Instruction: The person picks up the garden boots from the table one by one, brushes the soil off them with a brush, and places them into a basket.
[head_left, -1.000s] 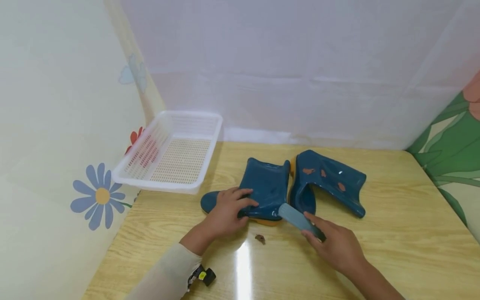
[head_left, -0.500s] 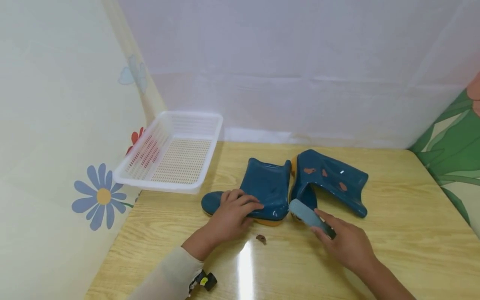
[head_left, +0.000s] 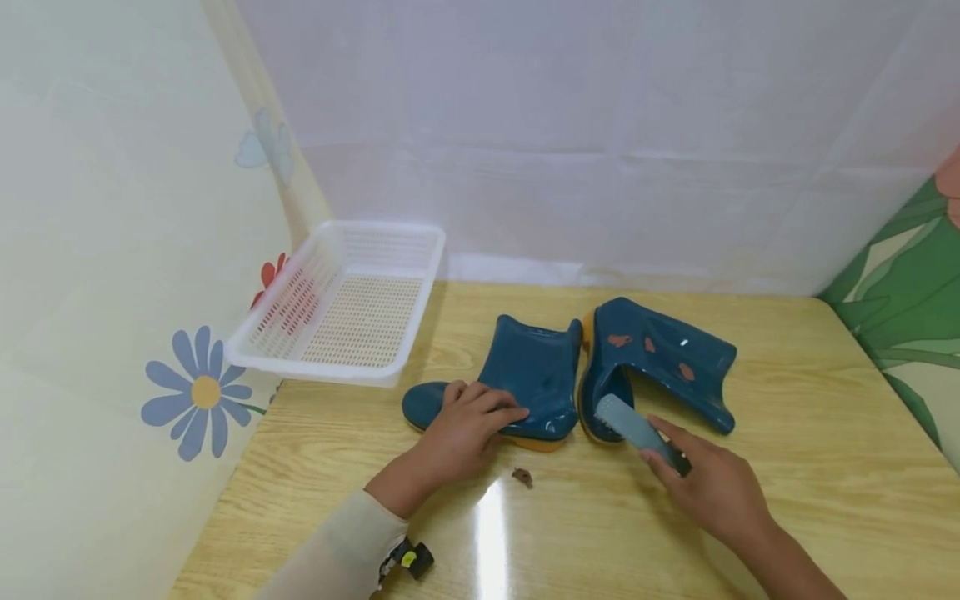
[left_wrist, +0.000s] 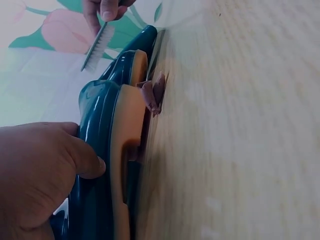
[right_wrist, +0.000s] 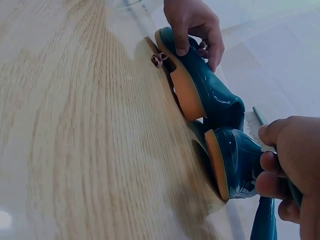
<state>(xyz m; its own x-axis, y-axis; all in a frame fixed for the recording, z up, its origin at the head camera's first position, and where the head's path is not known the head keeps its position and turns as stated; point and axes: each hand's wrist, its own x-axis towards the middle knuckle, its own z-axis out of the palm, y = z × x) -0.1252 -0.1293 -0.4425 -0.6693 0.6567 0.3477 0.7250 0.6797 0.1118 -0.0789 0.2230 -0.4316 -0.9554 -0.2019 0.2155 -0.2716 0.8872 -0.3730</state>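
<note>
Two dark blue rain boots with tan soles lie on the table. My left hand (head_left: 462, 433) grips the left boot (head_left: 531, 358) over its foot, fingers on top and thumb (left_wrist: 91, 162) along the side. My right hand (head_left: 716, 487) holds a grey-green scrubbing brush (head_left: 633, 423) by its dark handle. Its white bristles (left_wrist: 104, 42) show in the left wrist view. In the head view the brush head overlaps the foot of the right boot (head_left: 667, 350), whose shaft has several reddish-brown patches (head_left: 618, 340). A crumpled brown scrap (head_left: 522, 477) lies in front of the left boot.
A white plastic basket (head_left: 390, 372) with a perforated bottom stands at the back left of the wooden table (head_left: 810, 467). White sheeting (head_left: 525, 150) hangs behind the table. Flower-patterned walls (head_left: 202, 392) rise at the left and right.
The brush and my right hand have moved right, from the left boot's heel to over the right boot's foot. The fingers of my left hand have shifted slightly right on the left boot.
</note>
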